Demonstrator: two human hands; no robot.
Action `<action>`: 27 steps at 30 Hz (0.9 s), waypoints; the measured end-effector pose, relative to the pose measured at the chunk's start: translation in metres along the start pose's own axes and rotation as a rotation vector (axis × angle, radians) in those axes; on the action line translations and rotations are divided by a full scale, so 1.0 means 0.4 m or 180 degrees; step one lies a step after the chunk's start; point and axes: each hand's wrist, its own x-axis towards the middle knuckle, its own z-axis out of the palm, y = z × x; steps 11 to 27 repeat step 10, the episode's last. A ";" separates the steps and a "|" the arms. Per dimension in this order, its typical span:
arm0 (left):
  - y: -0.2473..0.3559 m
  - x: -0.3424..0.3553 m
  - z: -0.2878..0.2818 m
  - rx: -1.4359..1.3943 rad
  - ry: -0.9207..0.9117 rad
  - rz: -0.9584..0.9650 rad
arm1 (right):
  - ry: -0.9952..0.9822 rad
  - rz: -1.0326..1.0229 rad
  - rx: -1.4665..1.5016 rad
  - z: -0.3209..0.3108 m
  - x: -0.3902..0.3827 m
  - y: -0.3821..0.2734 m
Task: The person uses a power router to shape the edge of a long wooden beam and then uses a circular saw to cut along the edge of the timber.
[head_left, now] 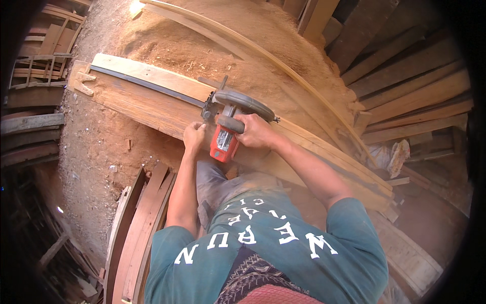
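My right hand (254, 130) is wrapped round the handle of a circular saw (225, 141) with a red motor housing and a dark round guard. The saw rests on a long wooden plank (131, 104) that runs from upper left to lower right. My left hand (194, 136) is closed, its fingertips pinched together at the plank's near edge, just left of the saw. What it grips, if anything, is hidden. A straight dark strip (152, 87) lies along the plank up to the saw's front, beside a paler board (152, 73). The blade is hidden.
A notched wooden piece (84, 83) sits at the plank's left end. Beyond the plank, a long thin strip (283, 68) crosses sawdust-covered ground (202, 30). Several boards (139, 228) lean close by my left side. Stacked timber (415, 81) stands at right, more wood (30, 121) at left.
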 end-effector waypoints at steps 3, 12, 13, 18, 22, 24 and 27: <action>-0.030 0.047 -0.031 0.0019 0.0090 0.0070 | 0.0067 -0.0026 -0.0028 0.024 0.049 -0.014; -0.075 0.154 -0.120 0.0063 -0.0062 0.0180 | -0.0067 0.0353 0.0026 0.063 0.160 -0.094; -0.075 0.154 -0.120 0.0063 -0.0062 0.0180 | -0.0067 0.0353 0.0026 0.063 0.160 -0.094; -0.075 0.154 -0.120 0.0063 -0.0062 0.0180 | -0.0067 0.0353 0.0026 0.063 0.160 -0.094; -0.075 0.154 -0.120 0.0063 -0.0062 0.0180 | -0.0067 0.0353 0.0026 0.063 0.160 -0.094; -0.075 0.154 -0.120 0.0063 -0.0062 0.0180 | -0.0067 0.0353 0.0026 0.063 0.160 -0.094; -0.075 0.154 -0.120 0.0063 -0.0062 0.0180 | -0.0067 0.0353 0.0026 0.063 0.160 -0.094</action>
